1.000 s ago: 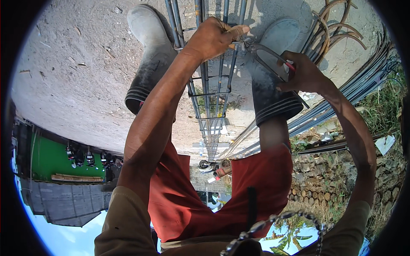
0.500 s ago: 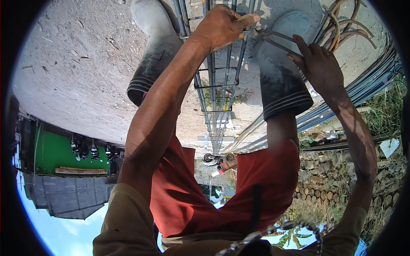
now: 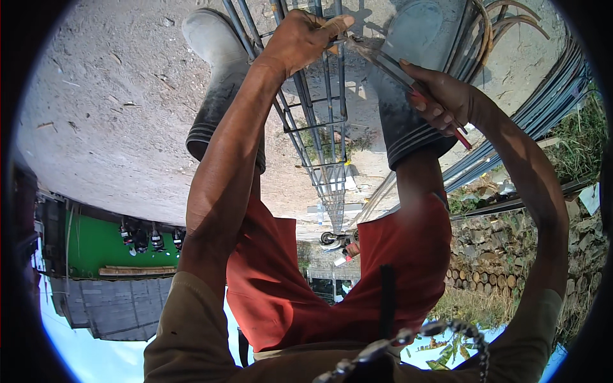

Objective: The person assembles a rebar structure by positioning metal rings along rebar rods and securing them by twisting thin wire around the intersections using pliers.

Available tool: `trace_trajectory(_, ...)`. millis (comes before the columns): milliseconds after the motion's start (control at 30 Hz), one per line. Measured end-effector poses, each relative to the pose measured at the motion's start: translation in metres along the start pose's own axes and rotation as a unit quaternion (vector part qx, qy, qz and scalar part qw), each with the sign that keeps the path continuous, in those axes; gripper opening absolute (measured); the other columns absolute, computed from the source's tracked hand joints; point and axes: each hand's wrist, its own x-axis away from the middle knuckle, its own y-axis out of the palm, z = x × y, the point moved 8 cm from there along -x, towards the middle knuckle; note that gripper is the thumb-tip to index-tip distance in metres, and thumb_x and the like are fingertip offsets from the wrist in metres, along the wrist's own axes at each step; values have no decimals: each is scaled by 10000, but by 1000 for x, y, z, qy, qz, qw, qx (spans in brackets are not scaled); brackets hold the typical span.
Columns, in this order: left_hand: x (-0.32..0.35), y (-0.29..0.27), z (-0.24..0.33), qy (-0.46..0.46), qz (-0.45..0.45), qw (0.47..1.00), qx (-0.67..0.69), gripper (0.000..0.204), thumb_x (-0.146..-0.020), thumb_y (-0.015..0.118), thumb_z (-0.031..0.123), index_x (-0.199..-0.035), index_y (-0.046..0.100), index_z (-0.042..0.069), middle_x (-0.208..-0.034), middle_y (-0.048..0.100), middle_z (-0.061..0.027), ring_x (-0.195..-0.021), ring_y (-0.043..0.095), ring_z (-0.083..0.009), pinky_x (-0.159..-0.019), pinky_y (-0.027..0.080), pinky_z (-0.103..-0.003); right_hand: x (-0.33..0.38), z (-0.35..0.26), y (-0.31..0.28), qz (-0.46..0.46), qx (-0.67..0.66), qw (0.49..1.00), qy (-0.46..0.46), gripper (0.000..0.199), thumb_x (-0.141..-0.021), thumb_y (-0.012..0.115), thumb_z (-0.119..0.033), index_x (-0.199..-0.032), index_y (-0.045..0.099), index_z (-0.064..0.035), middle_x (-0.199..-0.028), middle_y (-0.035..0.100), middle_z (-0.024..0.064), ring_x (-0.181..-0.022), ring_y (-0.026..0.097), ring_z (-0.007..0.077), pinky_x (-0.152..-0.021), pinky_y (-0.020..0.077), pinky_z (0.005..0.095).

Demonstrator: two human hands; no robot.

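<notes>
The person is bending far over, so the ground is showing at the top of the view and sky at the bottom. A long cage of steel reinforcing bars (image 3: 319, 121), ribbed grey rods bound by square stirrups, is running between two dusty grey rubber boots (image 3: 220, 83) and thinning away toward the middle of the picture. The left hand (image 3: 300, 38) is curling closed around one of the upper rods near the top edge, thumb stretched out along it. The right hand (image 3: 447, 96) is gripping a slim metal tool with a red handle (image 3: 415, 86); the shaft is angling up and left toward the rod beside the left thumb, where a frayed tuft of thin tie wire (image 3: 361, 46) is sticking out. The ground (image 3: 108, 115) is pale, rough and gritty, scattered with small chips. At the upper right, rusty brown rods (image 3: 504, 25) are lying in curved loops beside a bundle of straight dark bars (image 3: 543, 102). Red shorts (image 3: 281, 281) of smooth cloth are filling the lower centre.
</notes>
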Motion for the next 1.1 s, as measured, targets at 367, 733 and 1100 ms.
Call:
trace_trajectory(367, 3, -8, 3, -6, 30, 999, -17, 569, -806, 556, 584, -841, 716, 40, -710, 676, -80, -718, 608, -158, -753, 471, -307, 54, -54, 15, 311, 476, 700, -431, 454, -800, 656, -252, -1167, 496, -38, -670, 581, 90, -537, 567, 148, -498, 454, 299)
trace_trajectory(733, 4, -3, 1, -75, -27, 997, 13, 476, -832, 552, 505, -970, 659, 62, -872, 658, -114, -858, 602, -166, -814, 460, -282, 32, -49, -17, 205, 248, 943, -91, 603, -909, 368, -563, -715, 536, -17, -417, 395, 19, -300, 414, 111, -292, 385, 268)
trace_trajectory(1100, -2, -4, -1, -28, -14, 999, 24, 585, -784, 575, 602, -784, 716, 35, -703, 651, -109, -702, 608, -183, -728, 474, -310, 42, -40, 8, 217, 262, 897, -282, 320, -761, 573, -64, -1061, 471, -20, -496, 435, 2, -397, 459, 76, -348, 368, 223)
